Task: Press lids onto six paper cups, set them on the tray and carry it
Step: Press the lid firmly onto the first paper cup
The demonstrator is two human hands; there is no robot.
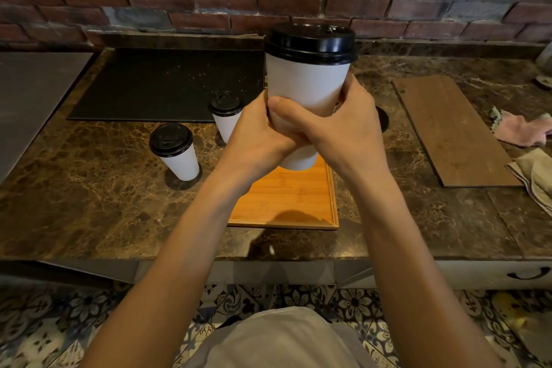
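A white paper cup (pixel 306 81) with a black lid (pixel 310 42) is raised close to the camera, above the orange wooden tray (pixel 298 203). My left hand (pixel 257 134) and my right hand (pixel 349 128) both grip its lower half, thumbs overlapping in front. Two more lidded white cups stand on the marble counter: one cup (pixel 176 149) at the left, another cup (pixel 225 113) partly hidden behind my left hand. A dark round shape (pixel 383 119) shows just behind my right hand; I cannot tell what it is.
A black mat (pixel 167 84) lies at the back left of the counter (pixel 104 203). A brown wooden board (pixel 454 128) lies to the right, with a pink cloth (pixel 519 130) and a beige cloth (pixel 537 176) beyond it. A brick wall runs behind.
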